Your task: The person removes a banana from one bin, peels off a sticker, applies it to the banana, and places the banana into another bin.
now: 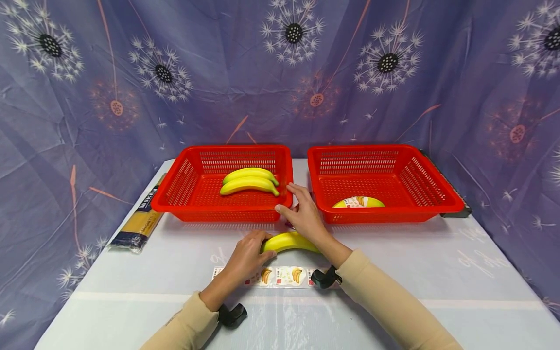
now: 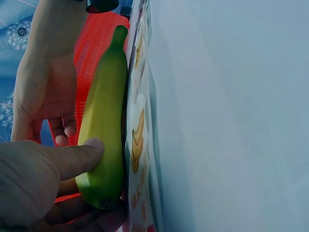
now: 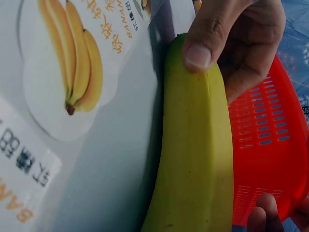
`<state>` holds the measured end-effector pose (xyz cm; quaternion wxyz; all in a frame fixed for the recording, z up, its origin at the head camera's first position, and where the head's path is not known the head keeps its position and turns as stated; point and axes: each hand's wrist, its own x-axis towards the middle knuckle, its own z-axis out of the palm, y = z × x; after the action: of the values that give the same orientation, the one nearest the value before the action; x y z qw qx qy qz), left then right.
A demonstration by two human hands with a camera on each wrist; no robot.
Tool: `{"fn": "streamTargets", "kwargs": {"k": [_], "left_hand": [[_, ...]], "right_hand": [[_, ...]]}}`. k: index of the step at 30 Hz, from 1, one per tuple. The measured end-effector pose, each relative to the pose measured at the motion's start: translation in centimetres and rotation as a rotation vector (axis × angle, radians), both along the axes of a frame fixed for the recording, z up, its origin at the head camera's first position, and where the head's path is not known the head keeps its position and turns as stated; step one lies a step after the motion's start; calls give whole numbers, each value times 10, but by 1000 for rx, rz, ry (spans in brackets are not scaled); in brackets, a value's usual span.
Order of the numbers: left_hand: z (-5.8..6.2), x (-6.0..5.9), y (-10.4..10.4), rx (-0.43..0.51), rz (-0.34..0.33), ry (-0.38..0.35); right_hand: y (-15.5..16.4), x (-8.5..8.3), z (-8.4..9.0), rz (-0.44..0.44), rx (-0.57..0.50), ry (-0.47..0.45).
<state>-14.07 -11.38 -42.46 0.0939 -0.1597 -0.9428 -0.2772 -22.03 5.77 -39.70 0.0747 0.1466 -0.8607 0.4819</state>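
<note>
The front banana (image 1: 290, 241) is laid crosswise, its left end pinched by the left hand (image 1: 248, 253) — the right hand (image 1: 306, 216), loosely parted, is held near the left basket (image 1: 223, 214).

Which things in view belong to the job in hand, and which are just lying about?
Likely the job's:
banana in the left hand
sticker strip
left red basket, holding two bananas
right red basket, holding stickered banana

Seemingly lying about:
spaghetti packet
dark item
</note>
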Motion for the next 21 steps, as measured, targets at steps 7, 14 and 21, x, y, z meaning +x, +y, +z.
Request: {"fn": "streamTargets", "kwargs": {"k": [7,14,21], "left_hand": [[-1,-1,2,24,-1,-9],[1,1,0,-33,17,38],[5,7,0,10,-21,168]], "right_hand": [[1,-1,0,7,-11,-5],[10,8,2,75,-86,-1],[37,37,3,162,-74,73]]}}
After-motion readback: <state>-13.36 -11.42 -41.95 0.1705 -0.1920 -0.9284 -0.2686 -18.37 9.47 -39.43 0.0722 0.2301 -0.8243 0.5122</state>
